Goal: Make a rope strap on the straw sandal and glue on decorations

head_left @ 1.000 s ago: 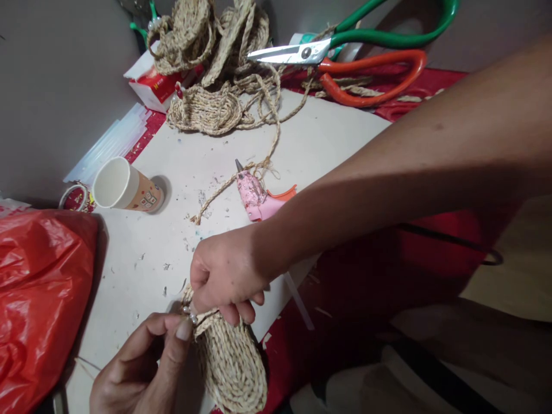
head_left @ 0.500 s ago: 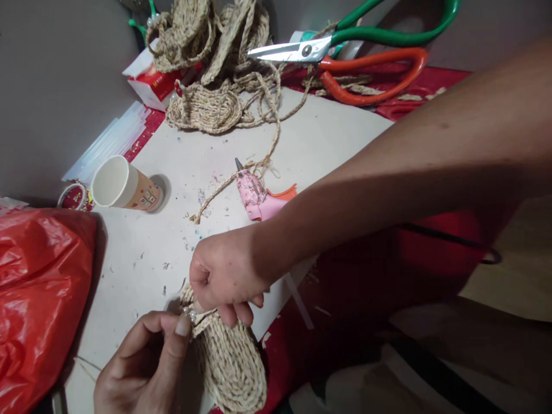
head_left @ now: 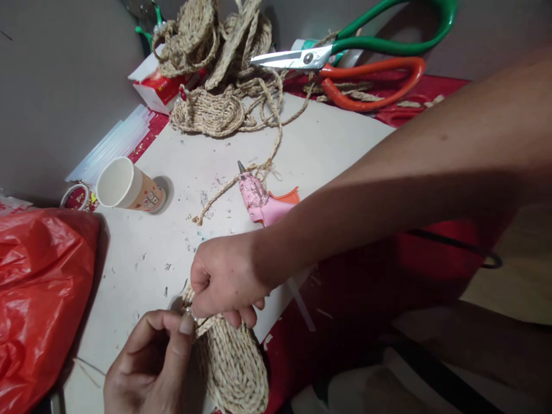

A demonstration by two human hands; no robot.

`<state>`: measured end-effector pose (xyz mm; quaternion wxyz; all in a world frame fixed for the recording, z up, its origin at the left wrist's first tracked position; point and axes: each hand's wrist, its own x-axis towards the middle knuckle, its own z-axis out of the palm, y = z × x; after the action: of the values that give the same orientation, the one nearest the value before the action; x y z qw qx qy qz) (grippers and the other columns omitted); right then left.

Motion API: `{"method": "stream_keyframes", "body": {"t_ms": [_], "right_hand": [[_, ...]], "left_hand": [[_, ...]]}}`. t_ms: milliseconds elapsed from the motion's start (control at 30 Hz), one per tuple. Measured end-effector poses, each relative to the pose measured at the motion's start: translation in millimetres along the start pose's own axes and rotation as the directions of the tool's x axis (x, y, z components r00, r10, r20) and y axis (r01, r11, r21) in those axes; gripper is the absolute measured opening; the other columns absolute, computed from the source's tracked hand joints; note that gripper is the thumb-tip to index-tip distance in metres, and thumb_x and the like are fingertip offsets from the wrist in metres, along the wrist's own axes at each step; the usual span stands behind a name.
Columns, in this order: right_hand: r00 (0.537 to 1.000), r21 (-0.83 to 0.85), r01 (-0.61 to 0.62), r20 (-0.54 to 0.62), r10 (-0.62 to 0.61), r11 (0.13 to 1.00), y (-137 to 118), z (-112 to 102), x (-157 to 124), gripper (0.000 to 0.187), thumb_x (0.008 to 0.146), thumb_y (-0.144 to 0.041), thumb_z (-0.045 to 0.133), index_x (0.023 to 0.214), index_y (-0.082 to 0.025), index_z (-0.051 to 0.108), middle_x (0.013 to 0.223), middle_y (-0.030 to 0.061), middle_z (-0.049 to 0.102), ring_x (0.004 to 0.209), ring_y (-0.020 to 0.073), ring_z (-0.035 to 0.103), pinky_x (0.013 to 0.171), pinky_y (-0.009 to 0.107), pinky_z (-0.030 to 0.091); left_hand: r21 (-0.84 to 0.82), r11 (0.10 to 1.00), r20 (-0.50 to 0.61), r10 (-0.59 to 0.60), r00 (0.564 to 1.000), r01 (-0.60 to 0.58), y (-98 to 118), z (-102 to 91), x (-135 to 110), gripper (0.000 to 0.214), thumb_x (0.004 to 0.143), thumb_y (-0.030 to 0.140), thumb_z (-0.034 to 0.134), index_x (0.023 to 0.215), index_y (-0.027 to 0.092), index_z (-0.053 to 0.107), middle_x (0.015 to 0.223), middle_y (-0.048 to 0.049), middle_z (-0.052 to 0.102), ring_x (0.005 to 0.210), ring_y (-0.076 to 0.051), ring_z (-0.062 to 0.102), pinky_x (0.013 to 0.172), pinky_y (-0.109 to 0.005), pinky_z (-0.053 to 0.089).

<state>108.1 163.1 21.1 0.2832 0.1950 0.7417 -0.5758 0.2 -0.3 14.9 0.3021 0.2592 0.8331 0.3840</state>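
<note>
A small woven straw sandal (head_left: 230,359) lies at the near edge of a pale board (head_left: 328,144). My right hand (head_left: 226,276) reaches across from the right, fingers curled and pinching the sandal's top end. My left hand (head_left: 150,365) comes up from below, thumb and fingers pinched together against the same end, where small pearl-like beads (head_left: 192,315) show. A pink hot glue gun (head_left: 259,198) with an orange trigger lies on the board just behind my right hand.
A paper cup (head_left: 127,187) lies on its side at left beside clear glue sticks (head_left: 112,144). Braided straw rope and woven pieces (head_left: 215,75) pile at the back. Green and orange scissors (head_left: 357,57) lie beyond. A red plastic bag (head_left: 41,293) fills the left.
Both hands stay on the sandal's end; my left hand has slid slightly right and down. The view shifted a little.
</note>
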Motion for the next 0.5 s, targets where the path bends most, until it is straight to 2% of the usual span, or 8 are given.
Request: {"method": "stream_keyframes", "body": {"t_ms": [100,300,400,500], "right_hand": [[0.999,-0.032,-0.04,0.0,0.04,0.999,-1.1,0.7,-0.3,0.038,0.086,-0.04,0.047,0.059,-0.015,0.06,0.054,-0.0074,0.064,0.061,0.0069,0.067,0.052,0.01,0.039],[1.0,-0.017,-0.012,-0.017,0.011,1.0,-2.0,1.7,-0.6,0.029,0.084,-0.035,0.047,0.07,-0.014,0.062,0.076,-0.0042,0.072,0.065,0.0073,0.068,0.054,0.009,0.04],[0.999,-0.02,-0.033,-0.016,0.033,0.999,-1.2,1.5,0.6,0.032,0.083,-0.036,0.047,0.065,-0.014,0.062,0.068,-0.0055,0.07,0.064,0.0068,0.068,0.053,0.008,0.038],[0.999,0.037,-0.052,0.003,0.052,0.998,-0.6,1.3,1.6,0.039,0.082,-0.046,0.05,0.059,-0.016,0.06,0.06,-0.007,0.067,0.061,0.0063,0.067,0.051,0.007,0.037]], "left_hand": [[-0.018,1.0,0.014,0.013,1.0,-0.013,0.1,1.9,-0.8,0.035,0.055,0.045,0.085,0.066,0.018,0.066,0.062,-0.0011,0.065,0.052,-0.013,0.057,0.048,-0.02,0.048],[-0.044,0.998,0.045,-0.043,0.998,0.045,-0.8,1.2,-3.8,0.035,0.056,0.044,0.085,0.067,0.018,0.065,0.062,-0.0015,0.065,0.053,-0.014,0.058,0.048,-0.02,0.048],[-0.094,0.993,0.061,-0.071,0.996,0.077,-2.4,0.8,-3.7,0.034,0.058,0.045,0.085,0.068,0.019,0.065,0.063,-0.0017,0.065,0.055,-0.015,0.059,0.051,-0.02,0.049],[-0.123,0.989,0.076,-0.074,0.994,0.083,-4.0,1.0,-3.0,0.033,0.06,0.044,0.084,0.071,0.019,0.065,0.066,-0.0022,0.066,0.057,-0.015,0.06,0.053,-0.021,0.051]]}}
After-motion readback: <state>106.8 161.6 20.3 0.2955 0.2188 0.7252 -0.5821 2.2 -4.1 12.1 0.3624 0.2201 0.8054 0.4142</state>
